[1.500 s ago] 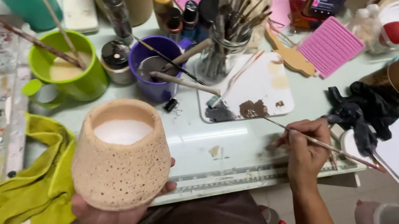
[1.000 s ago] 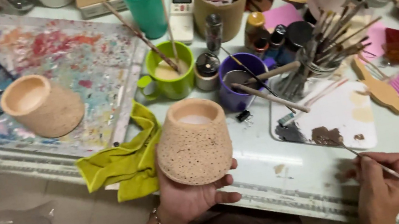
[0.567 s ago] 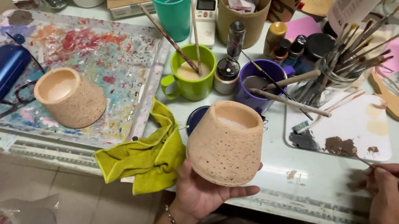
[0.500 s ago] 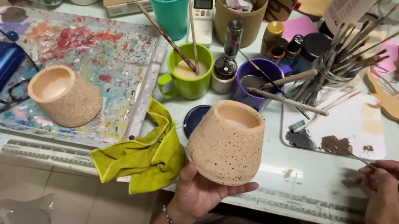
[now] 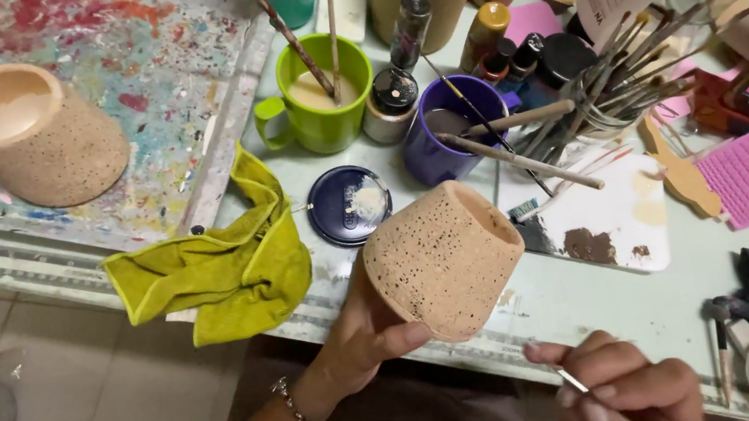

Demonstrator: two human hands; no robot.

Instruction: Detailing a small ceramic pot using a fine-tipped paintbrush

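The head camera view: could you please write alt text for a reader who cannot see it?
A person's left hand holds a speckled tan clay pot tilted over a cluttered craft table, while the right hand grips a thin brush. Nearby lie a crumpled yellow-green cloth, a second clay pot on a paint-splattered board, and a green mug.

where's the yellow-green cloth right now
The yellow-green cloth lies crumpled at the table's near edge, left of the speckled pot held in the left hand.
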